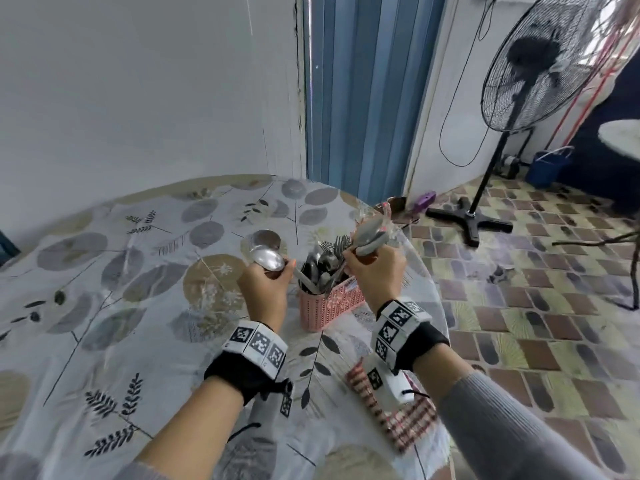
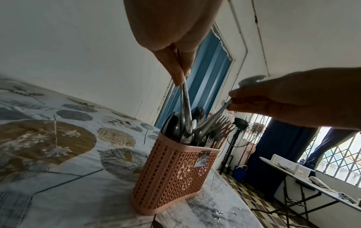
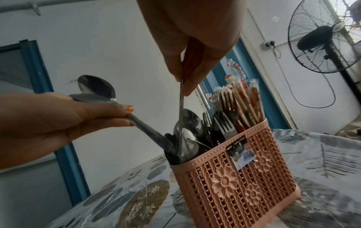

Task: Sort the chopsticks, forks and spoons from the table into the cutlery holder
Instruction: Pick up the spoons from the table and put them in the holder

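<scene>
Pink perforated cutlery holder point(image 1: 325, 308) upright near right edge of round table point(image 1: 104, 306) under leaf-print cloth. Three compartments in a row, seen from right wrist view: spoons point(image 3: 187, 131) at left end, forks point(image 3: 224, 117) in middle, wrapped chopsticks point(image 3: 246, 100) at right end, all standing handle-down or tip-down inside. Left hand point(image 1: 265, 285) above and just left of holder, fingers curled round spoon handles; two spoon bowls point(image 1: 268, 259) fanned above the fist, handle ends angled down into the spoon compartment. Thumb point(image 3: 117, 108) pressed along top of handles, orange-painted nail showing. Right hand point(image 1: 375, 271) above holder's right half, thumb and fingers pinching more spoons point(image 1: 370, 235), bowls up, handles point(image 3: 181, 111) hanging near vertical, tips down among spoons already in left compartment. Exact count in either hand hard to tell; at least two each. Both wrists strapped with black bands and white marker blocks. Grey sleeves on both forearms. Red-and-white checked cloth point(image 1: 391, 414) on table below right wrist. Label sticker point(image 3: 241, 152) on holder's front face. Beyond table: blue folding door point(image 1: 363, 91), black pedestal fan point(image 1: 540, 64) on tiled floor, blue bucket point(image 1: 549, 168) by the wall.
</scene>
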The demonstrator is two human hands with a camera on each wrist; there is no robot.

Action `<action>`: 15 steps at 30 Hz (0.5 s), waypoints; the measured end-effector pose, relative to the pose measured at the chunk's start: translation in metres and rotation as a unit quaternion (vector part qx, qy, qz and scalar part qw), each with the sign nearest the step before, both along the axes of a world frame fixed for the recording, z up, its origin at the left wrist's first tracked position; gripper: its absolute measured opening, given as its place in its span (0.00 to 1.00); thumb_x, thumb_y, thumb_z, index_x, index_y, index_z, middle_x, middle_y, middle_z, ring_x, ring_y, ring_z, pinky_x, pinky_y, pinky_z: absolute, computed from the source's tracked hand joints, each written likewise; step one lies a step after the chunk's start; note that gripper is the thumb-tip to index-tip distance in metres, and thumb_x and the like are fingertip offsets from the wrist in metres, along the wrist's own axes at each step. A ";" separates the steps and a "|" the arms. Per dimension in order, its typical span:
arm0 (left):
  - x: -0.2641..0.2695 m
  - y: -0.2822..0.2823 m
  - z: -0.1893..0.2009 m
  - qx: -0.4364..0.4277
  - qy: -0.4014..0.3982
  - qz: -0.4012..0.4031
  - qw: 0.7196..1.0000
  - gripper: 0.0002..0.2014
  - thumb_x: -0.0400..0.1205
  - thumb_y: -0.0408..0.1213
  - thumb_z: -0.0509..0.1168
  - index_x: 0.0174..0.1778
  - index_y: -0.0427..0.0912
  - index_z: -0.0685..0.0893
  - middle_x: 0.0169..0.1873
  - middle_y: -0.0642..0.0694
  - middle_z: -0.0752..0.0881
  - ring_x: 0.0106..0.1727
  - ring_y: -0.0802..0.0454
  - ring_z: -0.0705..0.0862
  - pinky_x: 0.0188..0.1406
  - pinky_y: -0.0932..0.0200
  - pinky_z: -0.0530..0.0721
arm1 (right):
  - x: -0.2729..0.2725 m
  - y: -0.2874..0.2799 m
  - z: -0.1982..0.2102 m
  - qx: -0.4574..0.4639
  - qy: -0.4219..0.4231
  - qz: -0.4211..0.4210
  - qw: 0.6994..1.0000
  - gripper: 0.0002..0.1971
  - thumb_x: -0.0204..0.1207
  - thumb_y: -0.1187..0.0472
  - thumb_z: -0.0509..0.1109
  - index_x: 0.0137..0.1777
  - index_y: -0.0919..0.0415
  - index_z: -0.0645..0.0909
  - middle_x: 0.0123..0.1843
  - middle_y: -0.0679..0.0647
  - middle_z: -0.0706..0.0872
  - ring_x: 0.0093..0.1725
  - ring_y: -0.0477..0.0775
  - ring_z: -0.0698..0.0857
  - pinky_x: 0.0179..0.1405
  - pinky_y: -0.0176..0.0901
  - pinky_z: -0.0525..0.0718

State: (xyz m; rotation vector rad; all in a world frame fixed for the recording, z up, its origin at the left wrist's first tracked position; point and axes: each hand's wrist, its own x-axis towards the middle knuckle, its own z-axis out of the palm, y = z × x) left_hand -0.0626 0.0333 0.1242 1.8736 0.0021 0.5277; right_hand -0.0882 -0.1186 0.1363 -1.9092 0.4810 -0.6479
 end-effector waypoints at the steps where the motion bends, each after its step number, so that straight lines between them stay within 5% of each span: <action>1: 0.003 -0.003 -0.003 -0.002 0.003 -0.002 1.000 0.13 0.69 0.34 0.77 0.30 0.27 0.84 0.25 0.43 0.81 0.26 0.52 0.77 0.21 0.79 0.71 | 0.007 0.000 -0.003 -0.004 -0.003 0.008 1.000 0.09 0.68 0.60 0.76 0.37 0.67 0.85 0.35 0.59 0.89 0.37 0.57 0.88 0.40 0.56 0.88; 5: 0.013 -0.009 -0.015 -0.013 0.019 -0.009 1.000 0.15 0.69 0.34 0.77 0.28 0.26 0.82 0.22 0.45 0.79 0.21 0.60 0.71 0.20 0.78 0.71 | 0.023 0.002 -0.012 -0.041 -0.025 0.052 0.998 0.09 0.69 0.58 0.75 0.38 0.66 0.85 0.35 0.58 0.89 0.36 0.56 0.88 0.39 0.56 0.88; 10: 0.014 -0.013 -0.026 -0.030 0.068 -0.039 0.996 0.10 0.69 0.32 0.77 0.29 0.36 0.81 0.22 0.50 0.80 0.23 0.62 0.77 0.21 0.75 0.76 | 0.033 0.004 -0.007 -0.039 -0.064 0.099 0.992 0.04 0.69 0.63 0.75 0.40 0.64 0.86 0.35 0.55 0.89 0.35 0.52 0.88 0.39 0.52 0.89; 15: 0.020 -0.016 -0.035 0.017 0.094 -0.025 0.995 0.18 0.68 0.34 0.78 0.21 0.43 0.74 0.19 0.51 0.77 0.22 0.57 0.73 0.22 0.72 0.72 | 0.050 -0.002 -0.010 -0.105 -0.049 0.161 0.980 0.03 0.69 0.64 0.75 0.39 0.64 0.87 0.34 0.55 0.89 0.32 0.48 0.86 0.35 0.38 0.85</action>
